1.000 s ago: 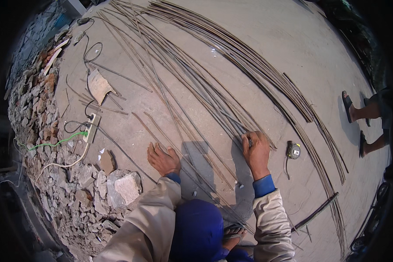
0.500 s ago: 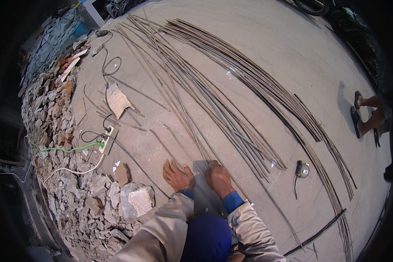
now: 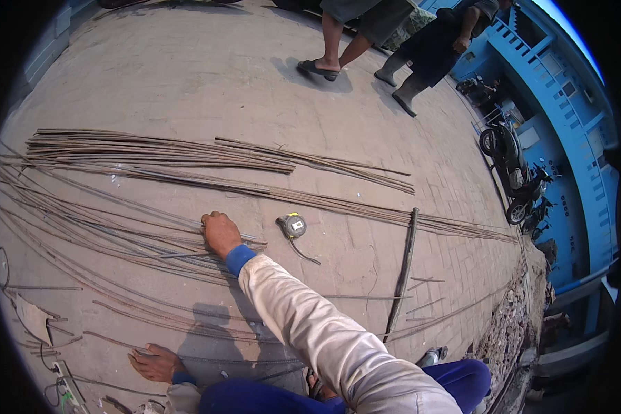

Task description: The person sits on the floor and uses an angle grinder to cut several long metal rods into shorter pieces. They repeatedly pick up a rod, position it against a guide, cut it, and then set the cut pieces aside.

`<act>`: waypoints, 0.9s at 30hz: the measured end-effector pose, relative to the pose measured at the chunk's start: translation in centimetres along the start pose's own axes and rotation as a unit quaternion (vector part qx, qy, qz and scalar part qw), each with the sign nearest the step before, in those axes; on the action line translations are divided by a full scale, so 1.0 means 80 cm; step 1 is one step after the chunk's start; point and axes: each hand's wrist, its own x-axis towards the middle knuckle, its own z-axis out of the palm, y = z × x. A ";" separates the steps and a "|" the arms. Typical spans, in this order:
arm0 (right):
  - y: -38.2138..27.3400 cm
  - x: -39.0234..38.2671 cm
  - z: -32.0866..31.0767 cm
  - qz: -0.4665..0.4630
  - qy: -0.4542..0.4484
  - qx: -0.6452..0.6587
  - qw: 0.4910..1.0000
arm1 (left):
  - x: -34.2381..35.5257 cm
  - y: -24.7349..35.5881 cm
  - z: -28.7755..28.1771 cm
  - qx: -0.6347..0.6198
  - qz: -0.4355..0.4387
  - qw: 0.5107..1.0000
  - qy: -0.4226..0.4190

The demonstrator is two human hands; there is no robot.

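My right hand [image 3: 221, 233] reaches out to the near bundle of thin steel rods [image 3: 138, 238]. Its fingers are curled around rods close to the bundle's right end. Lower left, my left hand [image 3: 157, 363] rests low by the ground with its fingers apart, beside the end of a single thin rod [image 3: 110, 339]. A tape measure [image 3: 293, 225], grey and yellow, lies right of my right hand with a dark strap trailing from it. Behind it, a longer rod bundle [image 3: 324, 201] runs across the paving.
A dark bar [image 3: 402, 272] lies crosswise under the long bundle's right part. A power strip [image 3: 67, 386] is at lower left, rubble [image 3: 507, 324] at right. Two people stand at the back; one wears sandals [image 3: 319, 70], the other boots [image 3: 406, 93]. Motorbikes [image 3: 507, 155] are parked far right.
The view has swung to the right. My right hand has left its place beside the left hand and moved out to the rod bundle. My left hand stays low near the ground.
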 end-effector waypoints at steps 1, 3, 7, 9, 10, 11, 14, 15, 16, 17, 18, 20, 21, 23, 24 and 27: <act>0.003 0.002 0.010 0.031 -0.024 0.024 0.999 | 0.002 -0.001 0.004 0.017 -0.008 1.000 -0.004; 0.008 0.007 0.022 0.029 -0.040 0.049 0.998 | 0.006 -0.004 0.012 0.092 -0.032 0.994 -0.048; 0.008 -0.003 0.037 0.053 -0.049 0.057 0.996 | 0.006 -0.005 0.031 0.160 -0.060 0.984 -0.057; 0.008 -0.003 0.036 0.044 -0.046 0.068 0.996 | 0.004 -0.004 0.035 0.193 -0.066 0.977 -0.061; 0.008 -0.004 0.035 0.037 -0.050 0.064 0.996 | 0.004 -0.003 0.036 0.199 -0.068 0.976 -0.065; 0.006 -0.006 0.033 0.044 -0.054 0.054 0.996 | 0.003 -0.003 0.036 0.205 -0.067 0.974 -0.069; -0.007 -0.015 0.030 0.022 0.002 -0.038 0.999 | 0.006 -0.002 0.030 0.196 -0.072 0.975 -0.074; -0.010 -0.019 0.027 0.003 0.049 -0.048 0.998 | 0.007 -0.003 0.028 0.189 -0.073 0.976 -0.075; -0.012 -0.022 0.024 -0.006 0.076 -0.062 0.995 | 0.007 -0.003 0.026 0.148 -0.051 0.987 -0.048; -0.016 -0.025 0.022 0.000 0.060 -0.076 0.995 | 0.009 -0.003 0.023 0.110 -0.029 0.993 -0.021; -0.013 -0.024 0.015 -0.006 0.094 -0.072 0.993 | 0.006 -0.003 0.021 0.118 -0.035 0.992 -0.040; -0.010 -0.026 0.001 -0.018 0.097 -0.080 0.992 | 0.003 -0.007 0.017 0.061 -0.014 0.998 -0.027; -0.009 -0.021 -0.010 -0.006 0.070 -0.049 0.996 | 0.000 -0.007 0.014 0.025 -0.007 1.000 -0.008; -0.008 -0.014 -0.034 -0.015 0.003 -0.015 1.000 | -0.004 -0.006 0.005 -0.024 0.012 1.000 0.007; -0.010 -0.012 -0.047 -0.037 -0.030 -0.013 0.999 | -0.004 -0.004 0.001 -0.041 0.016 0.999 -0.002; -0.020 -0.015 -0.079 -0.095 -0.037 -0.045 0.994 | 0.001 0.007 -0.013 -0.057 -0.028 0.998 -0.021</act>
